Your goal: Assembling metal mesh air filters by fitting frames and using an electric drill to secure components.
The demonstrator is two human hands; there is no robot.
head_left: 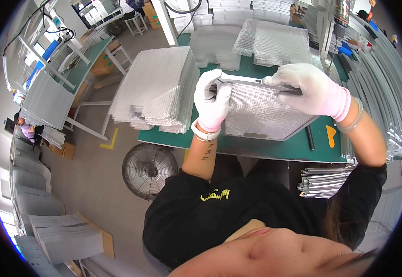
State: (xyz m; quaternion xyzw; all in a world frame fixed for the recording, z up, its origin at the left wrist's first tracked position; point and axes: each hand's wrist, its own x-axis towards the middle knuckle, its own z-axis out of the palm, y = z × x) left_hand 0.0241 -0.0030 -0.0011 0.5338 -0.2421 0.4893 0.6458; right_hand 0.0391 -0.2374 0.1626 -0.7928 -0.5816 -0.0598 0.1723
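Note:
A framed metal mesh panel (261,113) stands tilted over the green workbench (173,137), its lower edge near the front of the bench. My left hand (212,99), in a white glove, grips the panel's upper left corner between thumb and fingers. At the upper right, my gloved right hand (305,87) is closed on the panel's top edge. A dark strip shows under its fingers; whether it belongs to the frame I cannot tell. To the right of the panel lie a black pen-like tool (310,138) and a yellow flat piece (331,136).
Left on the bench is a tall stack of mesh sheets (157,83); more mesh sheets (282,41) lie at the back. Metal strips (376,87) fill the right side. A drill-like machine (342,21) rises at the back right. A floor fan (150,171) stands left of me.

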